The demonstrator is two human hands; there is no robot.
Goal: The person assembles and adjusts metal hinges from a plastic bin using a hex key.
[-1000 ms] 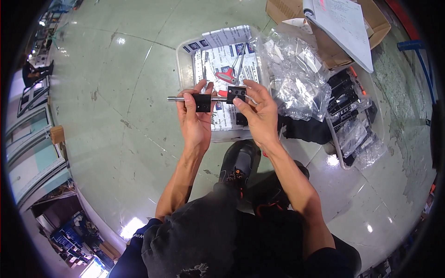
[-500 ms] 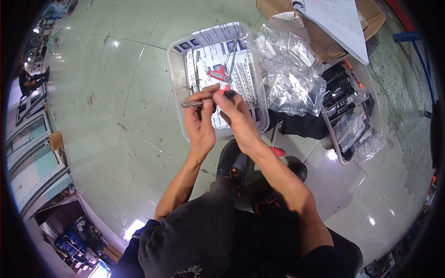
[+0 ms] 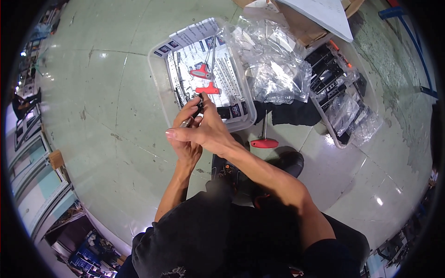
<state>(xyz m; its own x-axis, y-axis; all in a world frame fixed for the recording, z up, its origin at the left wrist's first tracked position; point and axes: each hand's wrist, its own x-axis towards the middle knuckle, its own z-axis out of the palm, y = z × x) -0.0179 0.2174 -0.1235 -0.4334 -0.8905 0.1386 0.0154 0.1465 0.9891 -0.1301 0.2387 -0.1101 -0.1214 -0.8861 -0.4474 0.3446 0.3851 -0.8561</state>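
Observation:
My left hand (image 3: 185, 139) and my right hand (image 3: 206, 127) are pressed together over the near edge of a clear plastic tray (image 3: 160, 88). Between them I hold a thin metal rod (image 3: 186, 123) with a small black block (image 3: 200, 105) on it. The rod now points away from me and is mostly hidden by my fingers. The right hand lies across and over the left, fingers closed around the block end. Two red-handled T keys (image 3: 204, 78) lie in the tray just beyond my hands, among metal rails and printed sheets.
Crumpled clear plastic bags (image 3: 273, 65) lie right of the tray. A second clear bin (image 3: 340, 97) holds black parts and bags. Another red-handled tool (image 3: 264, 141) lies on the pale floor by my shoes (image 3: 287, 162). A cardboard box (image 3: 306, 23) with paper sits beyond.
The rod was held crosswise with both black blocks visible. I have turned it end-on and brought my hands close together, right over left, nearer the tray's edge.

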